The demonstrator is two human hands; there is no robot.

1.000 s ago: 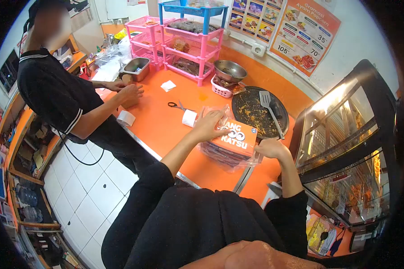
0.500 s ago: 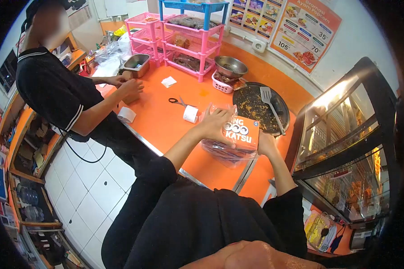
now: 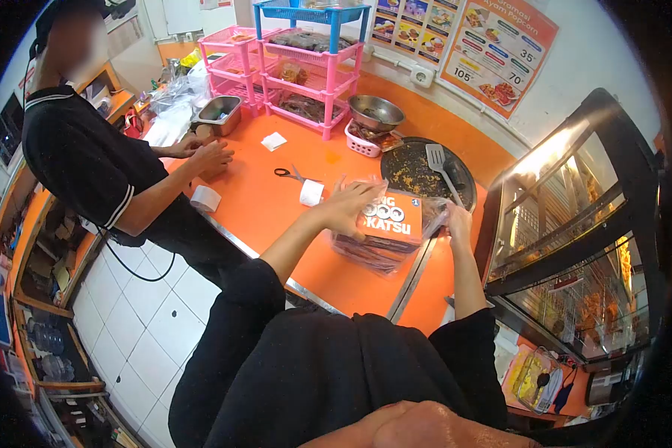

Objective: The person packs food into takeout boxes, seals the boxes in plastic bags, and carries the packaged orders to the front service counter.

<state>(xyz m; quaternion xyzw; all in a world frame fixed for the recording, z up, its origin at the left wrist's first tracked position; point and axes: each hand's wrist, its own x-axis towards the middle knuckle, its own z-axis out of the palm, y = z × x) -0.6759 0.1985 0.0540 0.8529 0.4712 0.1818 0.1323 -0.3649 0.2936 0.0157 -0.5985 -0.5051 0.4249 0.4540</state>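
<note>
An orange-and-white food box (image 3: 390, 217) printed with "KATSU" lies on the orange counter inside a clear plastic bag (image 3: 433, 216). My left hand (image 3: 349, 209) grips the box at its left side, thumb near the front and fingers over the back corner. At the box's right, my right hand (image 3: 459, 222) pinches the bag's edge and pulls it out from the box. Left of my left hand are a white paper roll (image 3: 311, 193) and black-handled scissors (image 3: 295, 175).
A co-worker's hands (image 3: 205, 155) work at the counter's left. Behind the box are a dark round tray (image 3: 407, 175) with a spatula (image 3: 442, 168), a metal bowl (image 3: 377, 114) and a pink rack (image 3: 313, 86). A glass display case (image 3: 567, 239) stands close on the right.
My right hand has shifted from the box's right side outward and up, drawing the plastic with it. My left hand stays on the box. The whole view has shifted slightly.
</note>
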